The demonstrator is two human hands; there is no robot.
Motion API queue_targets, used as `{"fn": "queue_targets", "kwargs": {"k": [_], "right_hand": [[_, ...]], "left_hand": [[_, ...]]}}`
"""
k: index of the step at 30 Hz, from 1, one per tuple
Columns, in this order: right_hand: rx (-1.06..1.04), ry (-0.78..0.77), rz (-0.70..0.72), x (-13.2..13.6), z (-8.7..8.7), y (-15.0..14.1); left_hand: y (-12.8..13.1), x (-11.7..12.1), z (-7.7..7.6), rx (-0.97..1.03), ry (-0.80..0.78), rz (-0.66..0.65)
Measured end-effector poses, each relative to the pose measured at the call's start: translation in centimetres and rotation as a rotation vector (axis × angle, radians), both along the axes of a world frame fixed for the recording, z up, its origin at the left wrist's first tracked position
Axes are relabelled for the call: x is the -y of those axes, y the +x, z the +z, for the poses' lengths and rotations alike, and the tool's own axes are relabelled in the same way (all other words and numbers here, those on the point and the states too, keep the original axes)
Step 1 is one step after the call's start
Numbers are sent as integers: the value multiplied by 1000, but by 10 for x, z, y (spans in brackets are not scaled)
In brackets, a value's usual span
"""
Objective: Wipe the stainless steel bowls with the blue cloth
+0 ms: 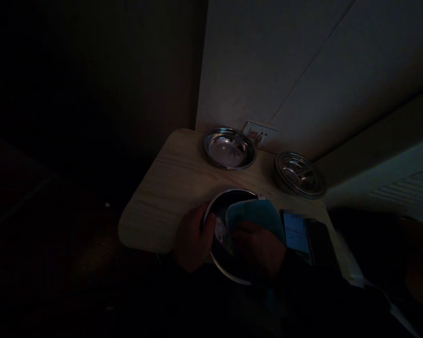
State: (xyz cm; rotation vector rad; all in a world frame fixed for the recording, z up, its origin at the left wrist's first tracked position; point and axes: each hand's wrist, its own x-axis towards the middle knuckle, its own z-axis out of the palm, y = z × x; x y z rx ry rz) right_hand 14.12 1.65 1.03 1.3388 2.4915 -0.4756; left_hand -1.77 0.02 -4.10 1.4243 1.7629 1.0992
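Observation:
At the table's near edge is a round metal bowl [229, 274], its rim tilted toward me. My left hand [193, 239] grips the bowl's left rim, thumb over the inside. A teal cloth [264, 213] with a pale edge and a small tag hangs over the bowl's right side. My right hand [255, 246] is inside the bowl, fingers bent and pressing the cloth against it. The fingertips and the lower part of the bowl are lost in the dark.
The pale wooden table [162, 197] carries one shiny steel bowl [229, 149] at the back and a stack of steel bowls [299, 176] at the right. A lit phone [296, 234] lies beside a dark object [322, 241]. A wall socket [260, 134] sits behind.

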Motion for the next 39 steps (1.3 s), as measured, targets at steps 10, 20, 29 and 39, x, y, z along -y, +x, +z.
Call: {"fn": "queue_targets", "kwargs": {"k": [10,20,29,39], "right_hand": [[74,85,6,-28,-7,-21],[91,63,2,-33,-4,-32],[99,34,29,-30,-1,-33],[81,6,88,-21,-3,-23]], "left_hand": [[1,-2,2,29,-64,-13],[0,-3,2,63,-60,-15],[4,-3,4,-15,-76,25],[13,-3,3,-39,-68,126]]}}
